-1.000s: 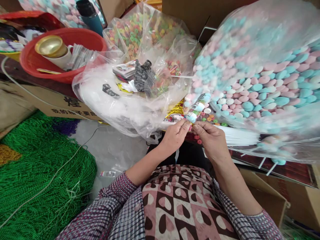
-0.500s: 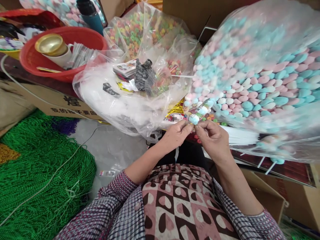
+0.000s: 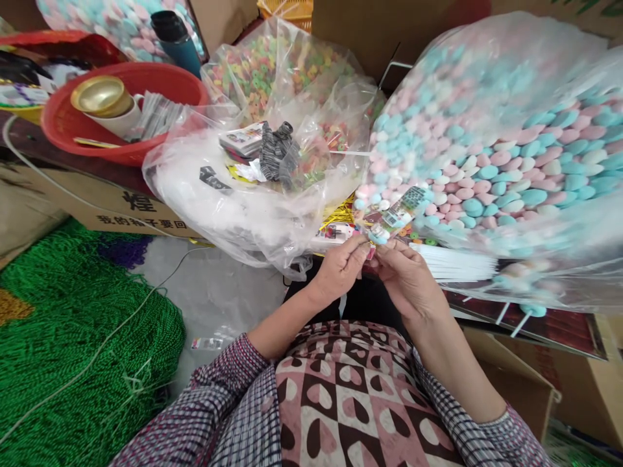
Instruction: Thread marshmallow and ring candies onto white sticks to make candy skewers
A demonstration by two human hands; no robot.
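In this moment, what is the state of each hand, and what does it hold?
Left hand: closed, fingertips pinching at the near end of a small clear packet.
Right hand: closed, fingertips pinching at the same end.

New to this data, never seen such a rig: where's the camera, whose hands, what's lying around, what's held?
There is no machine here: one person works bare-handed. A camera worn on the head looks forward and down, so the apron and sleeves show below.

The left hand and right hand meet at the near end of a small clear packet, pinching it between fingertips. Their fingers hide exactly how.

On the work surface, to the right, is a big clear bag of pink, blue and white pieces, with white sticks near the right hand. Further left are yellow ties and a red basin holding a gold bowl. Green cord is heaped at lower left.
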